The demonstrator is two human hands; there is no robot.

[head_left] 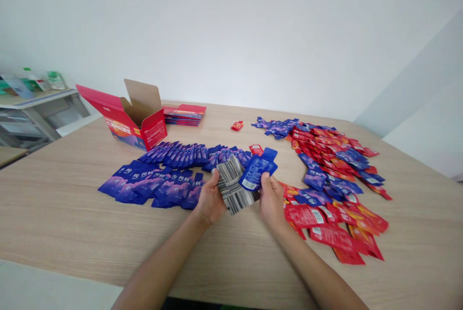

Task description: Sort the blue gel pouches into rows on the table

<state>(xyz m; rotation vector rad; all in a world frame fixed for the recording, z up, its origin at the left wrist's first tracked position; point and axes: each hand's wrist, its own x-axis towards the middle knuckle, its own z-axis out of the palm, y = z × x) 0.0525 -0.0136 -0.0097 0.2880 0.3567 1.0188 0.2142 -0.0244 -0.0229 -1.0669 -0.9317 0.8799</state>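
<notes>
A folded cloth [231,182] with grey, black and white stripes is held by my left hand [211,199], the thumb lying over its left edge. My right hand [271,199] pinches a blue sachet [255,172] by its side, thumb on top. The sachet has a narrow neck, and its printed back with a barcode faces me. It overlaps the cloth's upper right part; whether the right fingers also grip the cloth is hidden. Just left of my hands, blue sachets [173,184] lie fanned in overlapping rows. A small red sachet [256,150] lies behind the blue one.
An open red carton [125,124] stands at the back left, beside a stack of flat red boxes [186,112]. Mixed red and blue sachets [325,155] spread over the table's right side. One red sachet [237,126] lies alone near the wall. A side table [32,100] holds bottles.
</notes>
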